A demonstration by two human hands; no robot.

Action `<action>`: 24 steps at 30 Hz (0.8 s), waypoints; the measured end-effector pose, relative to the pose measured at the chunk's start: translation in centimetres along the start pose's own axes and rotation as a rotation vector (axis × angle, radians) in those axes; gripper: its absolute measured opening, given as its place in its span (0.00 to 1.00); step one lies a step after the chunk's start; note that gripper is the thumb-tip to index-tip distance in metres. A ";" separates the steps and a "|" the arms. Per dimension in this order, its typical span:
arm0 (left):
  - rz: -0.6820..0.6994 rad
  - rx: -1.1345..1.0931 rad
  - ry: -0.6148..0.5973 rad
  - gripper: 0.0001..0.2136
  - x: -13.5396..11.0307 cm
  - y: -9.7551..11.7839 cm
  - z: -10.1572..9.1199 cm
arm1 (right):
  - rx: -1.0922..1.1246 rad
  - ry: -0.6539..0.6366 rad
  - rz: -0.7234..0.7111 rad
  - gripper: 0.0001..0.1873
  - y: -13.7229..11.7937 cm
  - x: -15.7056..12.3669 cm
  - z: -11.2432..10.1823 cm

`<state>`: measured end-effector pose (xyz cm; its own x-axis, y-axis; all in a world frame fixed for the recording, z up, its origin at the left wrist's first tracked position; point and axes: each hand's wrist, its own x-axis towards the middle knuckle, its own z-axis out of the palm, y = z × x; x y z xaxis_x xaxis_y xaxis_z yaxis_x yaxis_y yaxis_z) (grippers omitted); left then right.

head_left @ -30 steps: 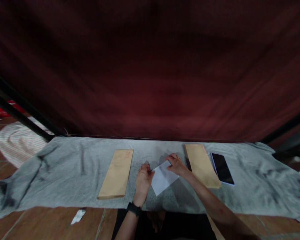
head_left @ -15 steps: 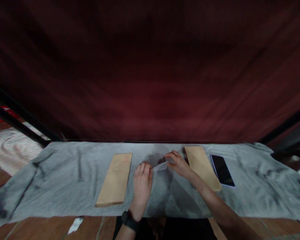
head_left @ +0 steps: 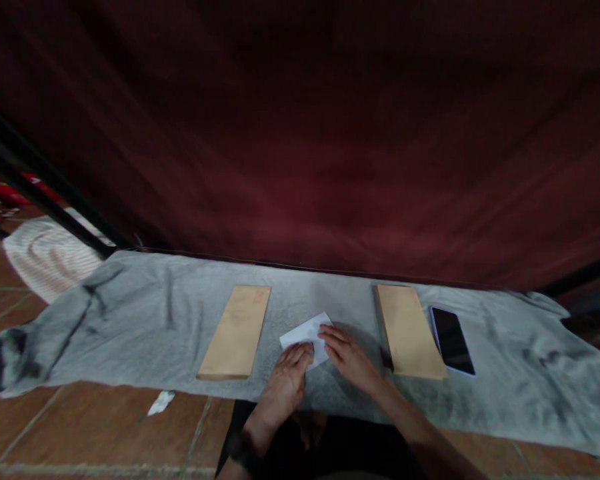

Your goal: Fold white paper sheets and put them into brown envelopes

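Observation:
A small sheet of white paper (head_left: 306,329) lies at a slant on the grey cloth (head_left: 150,333) in front of me. My left hand (head_left: 286,379) rests on its lower left part, fingers stretched out flat and pointing up to the right. From the other side, my right hand (head_left: 349,355) touches the paper's right edge with extended, slightly spread fingers. Part of the paper is covered by both hands. To the left of the hands lies a stack of brown envelopes (head_left: 236,333), and another brown envelope stack (head_left: 409,333) is on the right.
A dark-screened phone (head_left: 453,340) with a pale purple edge lies beyond the right envelopes. Behind the cloth hangs a dark red curtain (head_left: 300,180). A white scrap (head_left: 161,403) is on the tiled floor, and striped fabric (head_left: 55,253) lies at far left.
The paper was raised edge-on between both hands' fingertips. It now lies flat on the cloth, with both hands lowered onto it. The camera view has tilted slightly.

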<state>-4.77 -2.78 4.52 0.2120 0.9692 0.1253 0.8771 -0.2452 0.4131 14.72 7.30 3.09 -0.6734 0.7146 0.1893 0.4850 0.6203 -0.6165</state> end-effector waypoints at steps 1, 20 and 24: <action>-0.012 -0.033 -0.014 0.30 0.2 0.4 -0.5 | 0.018 0.006 0.002 0.24 -0.3 0.4 0.7; -0.180 0.391 0.166 0.30 0.9 0.0 3.7 | -0.498 -0.023 -0.045 0.29 0.7 1.4 3.9; -0.154 0.406 0.141 0.30 0.2 -0.3 3.5 | -0.537 0.001 -0.053 0.30 0.9 1.2 3.9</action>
<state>-3.52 -2.45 1.29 0.0301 0.9743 0.2231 0.9977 -0.0430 0.0532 12.16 7.49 -0.26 -0.7045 0.6779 0.2100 0.6675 0.7335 -0.1285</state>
